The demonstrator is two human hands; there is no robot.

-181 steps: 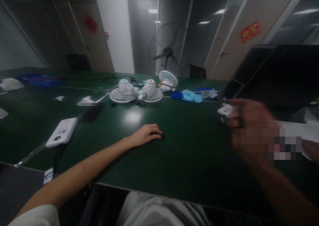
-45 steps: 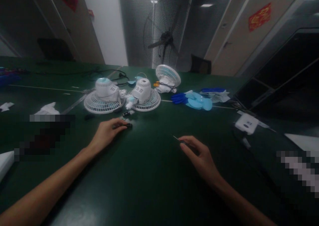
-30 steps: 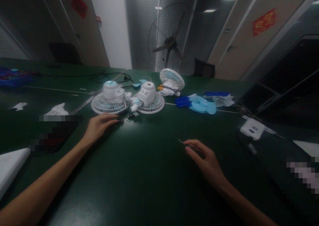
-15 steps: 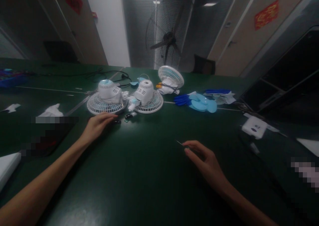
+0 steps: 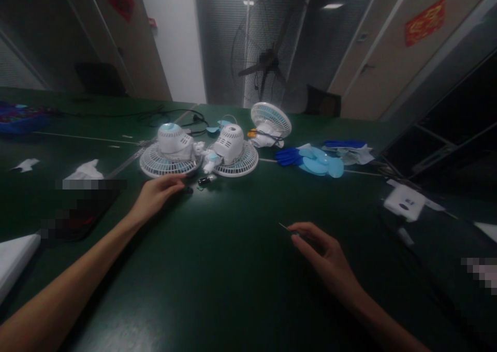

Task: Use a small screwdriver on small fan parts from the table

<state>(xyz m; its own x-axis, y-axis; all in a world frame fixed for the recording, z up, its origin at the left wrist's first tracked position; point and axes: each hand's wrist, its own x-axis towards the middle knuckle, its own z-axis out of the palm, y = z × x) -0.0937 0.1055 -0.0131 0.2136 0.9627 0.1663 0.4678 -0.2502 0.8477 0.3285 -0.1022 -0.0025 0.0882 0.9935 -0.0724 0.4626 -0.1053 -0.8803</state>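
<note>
My left hand (image 5: 160, 194) rests at the near edge of the left white fan (image 5: 171, 152), its fingers closed beside a small black part (image 5: 188, 190). Whether it grips that part is hidden. Just right of it lie a black cylinder (image 5: 204, 180) and a tiny green piece. A second white fan (image 5: 233, 152) lies face down beside the first. My right hand (image 5: 316, 243) is over the right middle of the green table, pinching a thin metal rod (image 5: 284, 226) between thumb and forefinger; the tip points up and left.
Behind stands a third small fan (image 5: 271, 121). Light blue blades (image 5: 320, 161) and blue gloves (image 5: 289, 157) lie at the right. A white box (image 5: 404, 202) with a cable is farther right. White scraps (image 5: 85, 171) and a dark pad (image 5: 83, 212) lie left.
The whole view has shifted slightly, with things appearing a little farther right. My left fingers have moved slightly by the small black part. My right hand still pinches the rod.
</note>
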